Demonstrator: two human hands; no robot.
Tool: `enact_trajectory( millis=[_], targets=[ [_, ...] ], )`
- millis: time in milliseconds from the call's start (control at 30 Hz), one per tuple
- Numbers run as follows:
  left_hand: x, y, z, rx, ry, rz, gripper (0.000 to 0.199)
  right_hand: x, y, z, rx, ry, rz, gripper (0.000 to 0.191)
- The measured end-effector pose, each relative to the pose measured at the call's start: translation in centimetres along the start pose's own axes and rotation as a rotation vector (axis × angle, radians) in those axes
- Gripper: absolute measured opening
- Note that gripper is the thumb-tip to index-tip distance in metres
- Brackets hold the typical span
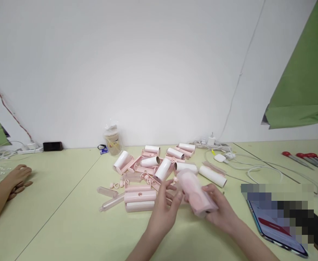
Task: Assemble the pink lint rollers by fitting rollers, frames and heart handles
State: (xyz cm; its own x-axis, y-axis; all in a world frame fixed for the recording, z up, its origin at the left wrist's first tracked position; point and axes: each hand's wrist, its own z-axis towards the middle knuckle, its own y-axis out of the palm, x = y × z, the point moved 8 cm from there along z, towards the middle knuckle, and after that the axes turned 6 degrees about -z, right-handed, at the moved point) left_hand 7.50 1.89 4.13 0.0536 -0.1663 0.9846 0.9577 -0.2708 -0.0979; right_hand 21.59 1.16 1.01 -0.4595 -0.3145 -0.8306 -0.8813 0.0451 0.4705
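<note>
My right hand (221,207) is closed around a pale pink lint roller (193,192), which is tilted and blurred, with a translucent cover on it. Just to its left, my left hand (166,206) has its fingers bent and apart, the thumb close to the roller; whether it touches cannot be made out. Behind both hands lies a loose heap of white paper rolls (164,169) and pink plastic holders (145,169). Left of my left hand rests a pink roller body (139,196). Beside it are clear pinkish handles (112,202) and small pink heart-shaped clips (116,185).
A co-worker's hand (19,177) rests on the table at left. A bagged cup (112,141) stands by the wall near a dark phone (53,146). White cables (252,166), a larger phone (275,224) and red-ended tools (305,157) lie at right.
</note>
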Motion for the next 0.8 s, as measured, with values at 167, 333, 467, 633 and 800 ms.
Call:
enact_trajectory(
  millis=[167, 333, 467, 633, 800],
  targets=[
    [0.0, -0.3, 1.1, 0.081, -0.093, 0.081, 0.059, 5.0, 3.5, -0.4, -0.073, 0.25, 0.238, 0.031],
    [0.4, -0.3, 1.5, 0.074, -0.113, 0.16, 0.035, 7.3, 4.6, -0.8, -0.045, 0.382, 0.365, 0.035],
    [1.4, 0.3, 1.9, 0.03, -0.102, 0.293, 0.036, 7.1, 4.6, -0.9, -0.001, 0.37, 0.442, 0.031],
    [3.0, 0.5, 2.8, -0.01, -0.062, 0.454, 0.035, 7.0, 4.5, -1.1, 0.014, 0.415, 0.462, 0.035],
    [4.0, 0.6, 4.4, -0.046, -0.055, 0.474, 0.037, 5.9, 4.3, -1.1, -0.014, 0.386, 0.547, 0.027]
  ],
)
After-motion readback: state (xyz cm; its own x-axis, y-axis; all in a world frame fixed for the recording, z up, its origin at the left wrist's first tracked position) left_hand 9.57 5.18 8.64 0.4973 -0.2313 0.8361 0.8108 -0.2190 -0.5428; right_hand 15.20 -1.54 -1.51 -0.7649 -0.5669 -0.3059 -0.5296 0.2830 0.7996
